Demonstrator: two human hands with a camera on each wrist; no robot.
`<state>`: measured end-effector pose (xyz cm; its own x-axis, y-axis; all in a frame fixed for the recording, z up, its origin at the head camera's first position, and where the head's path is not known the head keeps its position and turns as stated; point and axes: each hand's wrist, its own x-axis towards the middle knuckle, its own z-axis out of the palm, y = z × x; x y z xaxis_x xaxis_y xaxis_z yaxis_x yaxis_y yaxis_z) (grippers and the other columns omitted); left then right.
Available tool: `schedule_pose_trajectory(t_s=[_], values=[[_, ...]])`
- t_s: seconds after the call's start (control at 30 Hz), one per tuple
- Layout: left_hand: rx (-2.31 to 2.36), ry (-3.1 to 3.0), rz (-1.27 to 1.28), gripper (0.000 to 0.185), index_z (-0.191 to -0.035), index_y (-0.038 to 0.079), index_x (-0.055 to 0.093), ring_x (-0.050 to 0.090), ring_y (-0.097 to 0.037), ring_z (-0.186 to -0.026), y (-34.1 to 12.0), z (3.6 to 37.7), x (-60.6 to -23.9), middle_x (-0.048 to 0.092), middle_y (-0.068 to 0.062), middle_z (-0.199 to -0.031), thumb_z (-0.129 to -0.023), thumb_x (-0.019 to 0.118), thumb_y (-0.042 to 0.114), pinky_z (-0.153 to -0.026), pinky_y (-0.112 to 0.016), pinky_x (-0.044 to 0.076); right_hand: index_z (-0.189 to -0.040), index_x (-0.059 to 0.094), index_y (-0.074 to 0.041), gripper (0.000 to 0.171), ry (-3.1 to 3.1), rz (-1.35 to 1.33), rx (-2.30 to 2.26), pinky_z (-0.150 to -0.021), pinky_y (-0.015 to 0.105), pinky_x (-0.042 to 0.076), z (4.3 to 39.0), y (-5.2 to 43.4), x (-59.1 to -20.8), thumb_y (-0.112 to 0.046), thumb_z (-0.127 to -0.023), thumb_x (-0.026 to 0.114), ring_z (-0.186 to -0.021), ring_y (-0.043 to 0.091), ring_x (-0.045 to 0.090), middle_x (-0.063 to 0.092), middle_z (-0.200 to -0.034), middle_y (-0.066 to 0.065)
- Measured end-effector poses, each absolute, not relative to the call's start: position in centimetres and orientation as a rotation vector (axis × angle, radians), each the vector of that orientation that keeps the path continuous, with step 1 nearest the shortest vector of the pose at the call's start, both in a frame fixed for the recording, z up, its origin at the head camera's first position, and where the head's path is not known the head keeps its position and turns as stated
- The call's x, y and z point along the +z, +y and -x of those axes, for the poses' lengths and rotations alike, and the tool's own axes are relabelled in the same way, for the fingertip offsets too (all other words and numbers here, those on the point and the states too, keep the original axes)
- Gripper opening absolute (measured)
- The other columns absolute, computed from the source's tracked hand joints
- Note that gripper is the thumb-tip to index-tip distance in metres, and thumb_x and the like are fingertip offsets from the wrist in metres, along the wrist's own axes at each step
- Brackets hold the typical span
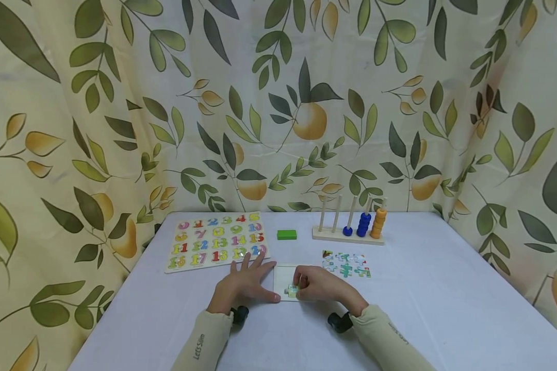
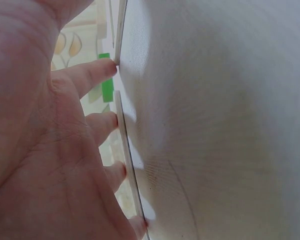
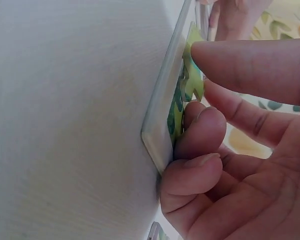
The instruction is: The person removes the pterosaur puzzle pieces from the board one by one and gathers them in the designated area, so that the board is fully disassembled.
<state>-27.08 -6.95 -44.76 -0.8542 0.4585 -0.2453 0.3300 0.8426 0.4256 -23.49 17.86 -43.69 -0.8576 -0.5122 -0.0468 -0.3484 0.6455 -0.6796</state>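
From the head view, your left hand [image 1: 244, 287] lies flat with fingers spread on the left edge of the white puzzle tray [image 1: 284, 278], near the middle of the surface [image 1: 445, 309]. Your right hand [image 1: 322, 285] pinches a green puzzle piece [image 1: 291, 291] on the tray's near edge. Loose pieces [image 1: 346, 264] sit just right; the number board [image 1: 215, 241] far left. Left wrist view: straight fingertips [image 2: 106, 67] touch the tray's rim [image 2: 124, 132], grip relaxed. Right wrist view: thumb and curled fingers [image 3: 202, 122] hold the piece [image 3: 190, 80] against the tray [image 3: 162, 120].
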Motion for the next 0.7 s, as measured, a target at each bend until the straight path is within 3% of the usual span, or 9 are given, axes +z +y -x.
schedule_pose_trajectory(t_s=[0.23, 0.7], values=[[0.538, 2.673, -0.572, 0.098, -0.167, 0.031, 0.040, -0.002, -0.042, -0.163, -6.83, 27.02, -44.57, 0.009, -0.004, -0.180, -0.085, 0.083, 0.063, -0.124, -0.073, -0.003, -0.101, 0.065, -0.007, 0.019, 2.599, 0.711, -1.074, -0.073, 0.037, 0.044, 23.57, 18.12, -43.66, 0.005, -0.090, 0.074, -0.083, 0.021, 0.053, 0.060, -0.090, 0.002], [0.521, 2.685, -0.581, 0.097, -0.167, 0.031, 0.041, -0.001, -0.042, -0.163, -6.80, 27.11, -44.90, 0.013, -0.005, -0.180, -0.085, 0.083, 0.064, -0.124, -0.073, -0.002, -0.099, 0.064, -0.010, 0.017, 2.608, 0.698, -1.103, -0.071, 0.032, 0.044, 23.39, 18.37, -43.73, 0.005, -0.094, 0.071, -0.085, 0.019, 0.055, 0.062, -0.092, 0.000]])
